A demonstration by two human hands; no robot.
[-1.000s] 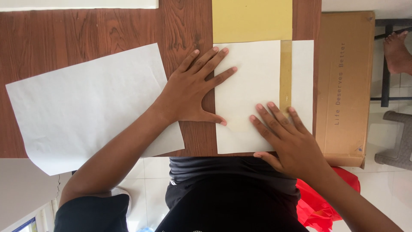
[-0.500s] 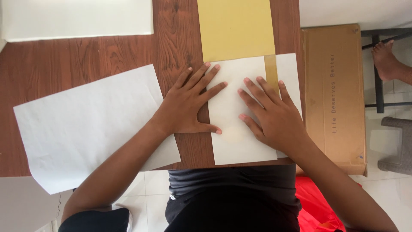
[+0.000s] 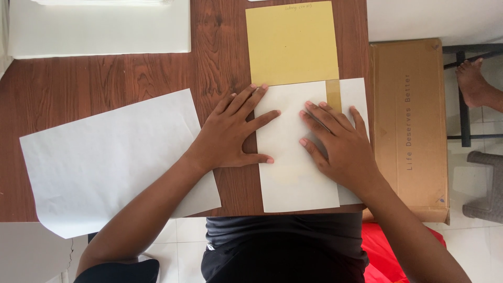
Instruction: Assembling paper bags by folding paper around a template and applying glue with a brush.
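**2 flat hands on folded white paper**

A loose white sheet (image 3: 105, 157) is seen at the left of the table (image 3: 131, 73). The folded paper (image 3: 293, 157) is pressed at the near edge by the left hand (image 3: 230, 131) and right hand (image 3: 340, 147), both spread flat, nothing gripped. A yellow sheet (image 3: 291, 42) lies beyond; a carton (image 3: 408, 126) stands rightmost.

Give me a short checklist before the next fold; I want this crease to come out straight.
1. Left hand flat on the white folded paper sheet: ok.
2. Right hand flat on that sheet: ok.
3. Sheet lying fully on the brown wooden table: ok, though its near edge sits right at the table edge.
4. Yellow rectangular card lying flat: ok.
5. Fold edges lined up: cannot tell, hands cover them.
6. Large loose white paper sheet away from the fold: ok.
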